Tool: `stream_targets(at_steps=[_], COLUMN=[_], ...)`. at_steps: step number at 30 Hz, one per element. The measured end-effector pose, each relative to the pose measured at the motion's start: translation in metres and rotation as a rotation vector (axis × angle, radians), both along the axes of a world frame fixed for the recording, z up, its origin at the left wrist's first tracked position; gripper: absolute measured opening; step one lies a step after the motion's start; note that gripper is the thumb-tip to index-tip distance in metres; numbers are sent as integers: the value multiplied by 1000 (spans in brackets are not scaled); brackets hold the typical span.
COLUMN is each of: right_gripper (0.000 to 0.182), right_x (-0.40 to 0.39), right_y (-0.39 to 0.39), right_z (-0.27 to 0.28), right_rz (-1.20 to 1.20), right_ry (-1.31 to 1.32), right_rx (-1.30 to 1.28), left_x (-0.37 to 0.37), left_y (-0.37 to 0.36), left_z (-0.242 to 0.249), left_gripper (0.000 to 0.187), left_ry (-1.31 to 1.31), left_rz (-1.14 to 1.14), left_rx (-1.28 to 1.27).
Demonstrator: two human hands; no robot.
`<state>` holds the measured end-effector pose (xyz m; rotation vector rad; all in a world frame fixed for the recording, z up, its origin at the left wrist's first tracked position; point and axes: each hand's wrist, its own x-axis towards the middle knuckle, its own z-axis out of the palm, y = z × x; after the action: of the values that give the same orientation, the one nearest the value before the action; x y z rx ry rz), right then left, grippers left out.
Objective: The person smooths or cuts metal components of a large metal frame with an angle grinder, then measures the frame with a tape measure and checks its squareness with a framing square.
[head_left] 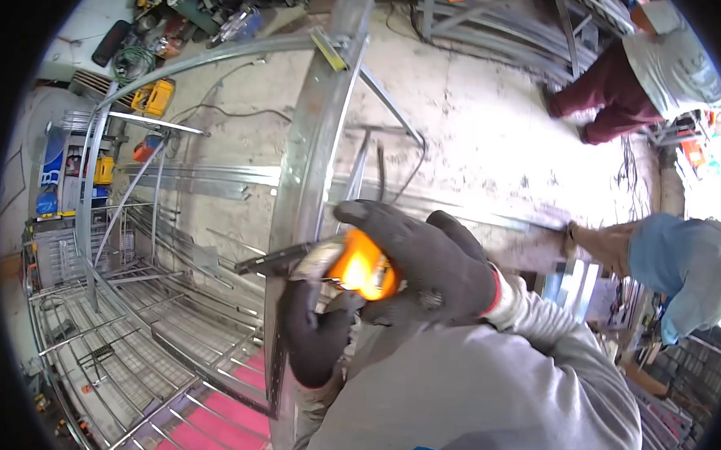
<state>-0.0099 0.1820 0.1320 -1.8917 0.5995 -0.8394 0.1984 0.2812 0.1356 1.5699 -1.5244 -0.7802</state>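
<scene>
Both of my hands wear dark gloves. My right hand [435, 264] is closed around a bright orange object [363, 265]; glare and blur hide its exact kind. My left hand [320, 328] curls against the left side of the same object, its fingers partly blurred. Just left of my hands is a dark, flat L-shaped metal piece [272, 261], one leg running down. Behind it rises a wide galvanized steel beam [308, 142]. A small yellow-edged piece [329, 52] sits near the beam's upper end.
Curved metal tubing and a barred frame [147, 320] fill the left side. Yellow tool cases [153, 97] stand behind. Metal lengths [205, 180] and cables lie on the floor. Two other people are at the right, one in maroon trousers [615, 95], one in blue [669, 254].
</scene>
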Motion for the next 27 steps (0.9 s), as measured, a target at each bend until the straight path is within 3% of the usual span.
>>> stream_targets(at_steps=[2, 5, 7, 8, 10, 12, 15, 16, 17, 19, 20, 22, 24, 26, 27], right_gripper=[97, 94, 88, 82, 63, 44, 23, 18, 16, 15, 17, 24, 24, 23, 24], right_x=[-14, -37, -49, -60, -75, -89, -135, -149, -164, -201, -218, -250, -277, -301, -304], right_y=[-5, -33, -62, -76, -97, -130, -222, -246, -274, -317, -341, -387, -431, -474, -496], right_z=[1, 3, -1, -15, -43, -59, -88, -117, -138, -150, -151, -150, -151, -163, -169], right_rz=[-143, -74, 7, 63, 37, 164, 267, 255, 279, 365, 339, 291, 287, 308, 323], right_ry=[205, 285, 334, 236, 198, 41, 6, 88, 91, 116, 85, 1, 152, 127, 114], right_rx=[-139, -56, 3, -36, -97, 371, 966, 824, 906, 1046, 1051, 1073, 949, 744, 499], left_x=[-23, -36, -45, -49, -63, -76, -114, -118, -117, -119, -120, -108, -98, -98, -99], left_y=[-18, -47, -73, -86, -114, -142, -223, -253, -280, -322, -354, -408, -437, -465, -476], left_z=[-3, -13, -17, -18, -32, -40, -53, -52, -48, -20, 4, 23, 54, 80, 86], left_gripper=[53, 49, 44, 42, 36, 35, 28, 25, 23, 20, 20, 28, 31, 39, 47], left_ry=[222, 299, 200, 118, 191, 111, 234, 253, 299, 102, -142, -97, -289, -306, -255], left_rz=[46, -12, -66, -108, -42, 64, 277, 385, 521, 683, 678, 637, 781, 877, 915], left_rx=[-37, -26, -72, -91, -184, -192, -165, -202, -114, -92, -173, -458, -466, -550, -638])
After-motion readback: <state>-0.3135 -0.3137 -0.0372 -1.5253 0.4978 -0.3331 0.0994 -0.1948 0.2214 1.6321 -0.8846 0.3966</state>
